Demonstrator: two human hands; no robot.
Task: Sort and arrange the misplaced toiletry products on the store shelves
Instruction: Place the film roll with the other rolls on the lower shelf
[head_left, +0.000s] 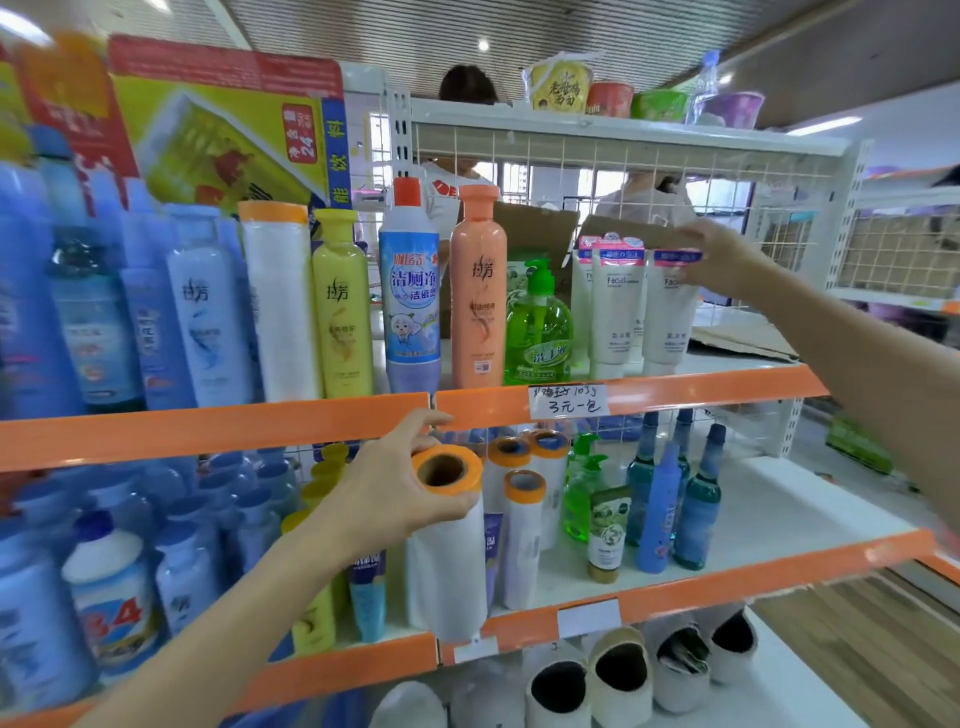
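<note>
My left hand (395, 488) grips the orange-capped top of a white roll (447, 561) standing at the front of the lower shelf. My right hand (727, 260) holds the pink crimped top of a white facial cleanser tube (670, 312), the rightmost of three such tubes on the upper shelf (675, 392). To the left of those tubes stand a green pump bottle (540, 327), a peach shampoo bottle (478, 291), a blue toilet cleaner bottle (410, 291), a yellow shampoo bottle (343, 306) and another white roll (280, 306).
More white rolls (524, 540), a green pump bottle (582, 493) and blue bottles (696, 509) fill the lower shelf. Blue bottles crowd both shelves at left. Instant noodle cups (561, 85) sit on top. People stand behind the wire back panel. Rolls lie on the bottom shelf (623, 675).
</note>
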